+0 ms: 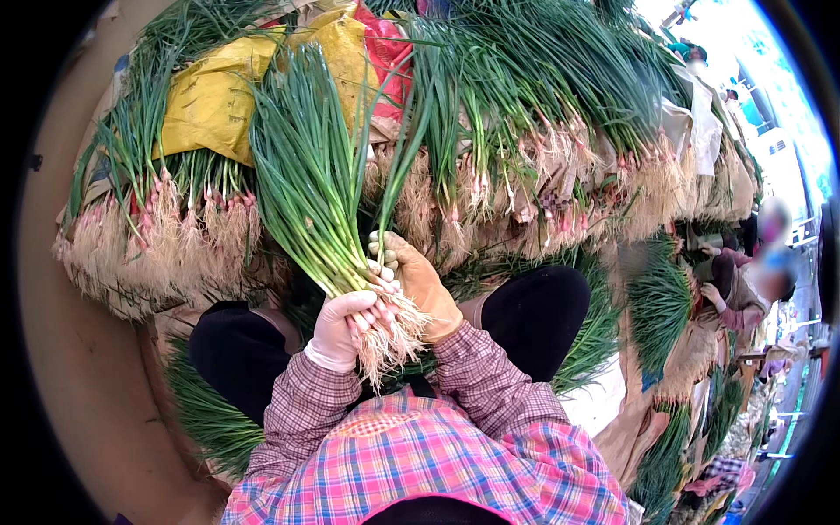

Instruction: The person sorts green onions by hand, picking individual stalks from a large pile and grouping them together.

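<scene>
A thick bunch of spring onions [319,201] is held up over my lap, green leaves pointing away and pale bulbs and stringy roots toward me. My left hand [337,334], in a whitish glove, is closed around the stalks just above the roots. From the other side my right hand [424,289], in a tan glove, curls its fingers at the bulbs. A separate stalk [401,179] rises from my right fingers, leaning right of the bunch. The roots [385,346] hang between both hands and hide part of my palms.
Rows of spring onions [542,96] lie across the far side, roots toward me. A yellow sack [214,96] and a red sack [385,66] lie among them. More onion leaves [210,411] spread beside my knees. At right, another person [744,289] handles another pile [661,306].
</scene>
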`<control>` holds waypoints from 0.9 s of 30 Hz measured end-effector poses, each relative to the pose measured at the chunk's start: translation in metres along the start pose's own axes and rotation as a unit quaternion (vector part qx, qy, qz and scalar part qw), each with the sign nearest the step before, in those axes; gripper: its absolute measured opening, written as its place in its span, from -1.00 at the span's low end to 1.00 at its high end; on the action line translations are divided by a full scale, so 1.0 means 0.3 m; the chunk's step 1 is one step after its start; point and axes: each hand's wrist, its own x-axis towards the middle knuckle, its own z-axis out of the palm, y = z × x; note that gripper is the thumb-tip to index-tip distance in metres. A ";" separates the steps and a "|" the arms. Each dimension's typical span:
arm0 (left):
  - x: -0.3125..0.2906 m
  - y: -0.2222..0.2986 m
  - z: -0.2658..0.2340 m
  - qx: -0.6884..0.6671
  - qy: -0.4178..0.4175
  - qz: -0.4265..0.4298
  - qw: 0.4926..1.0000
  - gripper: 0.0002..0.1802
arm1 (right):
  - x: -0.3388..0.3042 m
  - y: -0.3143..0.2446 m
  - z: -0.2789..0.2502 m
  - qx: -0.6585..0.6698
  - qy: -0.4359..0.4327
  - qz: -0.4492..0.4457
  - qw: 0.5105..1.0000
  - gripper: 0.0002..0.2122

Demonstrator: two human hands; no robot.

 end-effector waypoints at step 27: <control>-0.026 0.054 0.071 -0.140 -0.134 0.115 0.974 -0.30 | -0.013 -0.416 0.120 -0.404 0.035 -0.332 0.852 -0.87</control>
